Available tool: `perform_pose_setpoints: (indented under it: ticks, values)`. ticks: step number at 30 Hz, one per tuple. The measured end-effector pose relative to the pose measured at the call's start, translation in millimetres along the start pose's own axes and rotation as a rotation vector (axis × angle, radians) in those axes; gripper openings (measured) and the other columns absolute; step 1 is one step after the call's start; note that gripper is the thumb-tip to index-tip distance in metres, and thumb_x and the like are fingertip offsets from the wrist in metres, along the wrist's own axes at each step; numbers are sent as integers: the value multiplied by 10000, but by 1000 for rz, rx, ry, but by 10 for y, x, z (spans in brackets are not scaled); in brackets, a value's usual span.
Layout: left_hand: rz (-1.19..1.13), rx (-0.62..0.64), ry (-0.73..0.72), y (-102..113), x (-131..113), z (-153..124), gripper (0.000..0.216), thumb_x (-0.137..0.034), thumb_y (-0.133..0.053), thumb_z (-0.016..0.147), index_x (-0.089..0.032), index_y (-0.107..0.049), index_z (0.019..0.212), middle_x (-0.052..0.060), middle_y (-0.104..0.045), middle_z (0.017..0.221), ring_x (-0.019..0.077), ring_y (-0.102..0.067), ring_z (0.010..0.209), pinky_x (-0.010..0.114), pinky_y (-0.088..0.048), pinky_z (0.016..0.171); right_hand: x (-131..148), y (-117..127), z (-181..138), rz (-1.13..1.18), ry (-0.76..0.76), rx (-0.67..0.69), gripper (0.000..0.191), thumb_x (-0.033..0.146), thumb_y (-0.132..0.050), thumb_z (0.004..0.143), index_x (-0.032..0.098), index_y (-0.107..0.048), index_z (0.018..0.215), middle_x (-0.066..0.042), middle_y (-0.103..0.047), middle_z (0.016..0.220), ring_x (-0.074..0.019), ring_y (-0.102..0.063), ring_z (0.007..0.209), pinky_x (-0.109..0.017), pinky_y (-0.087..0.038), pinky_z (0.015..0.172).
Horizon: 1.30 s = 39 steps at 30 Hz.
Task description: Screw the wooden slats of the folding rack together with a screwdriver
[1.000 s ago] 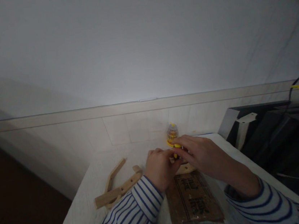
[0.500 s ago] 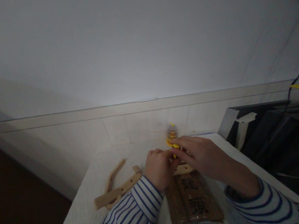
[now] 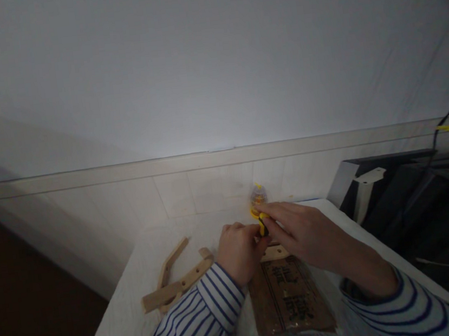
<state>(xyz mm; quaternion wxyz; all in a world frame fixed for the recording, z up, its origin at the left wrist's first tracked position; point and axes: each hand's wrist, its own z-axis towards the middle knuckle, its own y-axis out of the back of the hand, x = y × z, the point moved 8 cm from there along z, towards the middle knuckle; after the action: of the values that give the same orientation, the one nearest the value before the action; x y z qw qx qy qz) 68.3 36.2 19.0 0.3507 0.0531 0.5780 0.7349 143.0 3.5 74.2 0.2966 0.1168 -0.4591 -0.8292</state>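
Note:
Between my hands is a small yellow-and-black tool [image 3: 262,224], perhaps a stubby screwdriver; its lower end is hidden by fingers. My right hand [image 3: 303,229] comes from the right, thumb and fingers pinched on the tool's upper part. My left hand [image 3: 241,253] is closed beside it, fingertips at the tool's lower part; what else it grips is hidden. Just below my fingers lies a light wooden strip with holes [image 3: 275,253], at the top edge of a brown packet with dark characters [image 3: 289,296]. A clear domed container with a yellow base [image 3: 258,195] stands right behind my fingers.
To the left of my left wrist lie a bent wooden piece [image 3: 173,259] and a flat wooden piece with holes [image 3: 177,287], overlapping on the white tabletop [image 3: 116,323]. A wall [image 3: 226,184] closes off the back. Dark flat panels [image 3: 413,205] and a cable stand on the right.
My right fingers have shifted slightly on the tool, and its yellow-and-black side has turned into view. My left hand and the wooden pieces have stayed in place.

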Motion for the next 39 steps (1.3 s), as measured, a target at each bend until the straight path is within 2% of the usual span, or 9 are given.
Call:
perform_pose_setpoints:
  ticks: [5,14,39]
  values:
    - [6,-7,-5,-1,5,0,148,-313,-554,825,-200,-648,802,17,-677,731,192,-595,751,323,-403,728,7,-18,-2,3,0,28,307,187,-367,892,103,-598,1075,-127,-664,1044,-214,-626,932,-397,-507,820]
    - [6,16,12,-2,8,0,136,-296,-558,820,-206,-658,831,25,-684,761,195,-599,778,323,-403,737,0,-36,4,-10,3,34,282,194,-383,892,143,-597,1068,-102,-669,1036,-201,-635,902,-370,-519,783]
    - [6,4,-19,3,-18,4,120,-238,-514,804,-201,-628,797,7,-650,671,180,-589,700,295,-402,681,-50,-68,-1,-50,-18,45,269,235,-370,912,132,-593,1024,-110,-679,972,-216,-639,857,-369,-514,745]
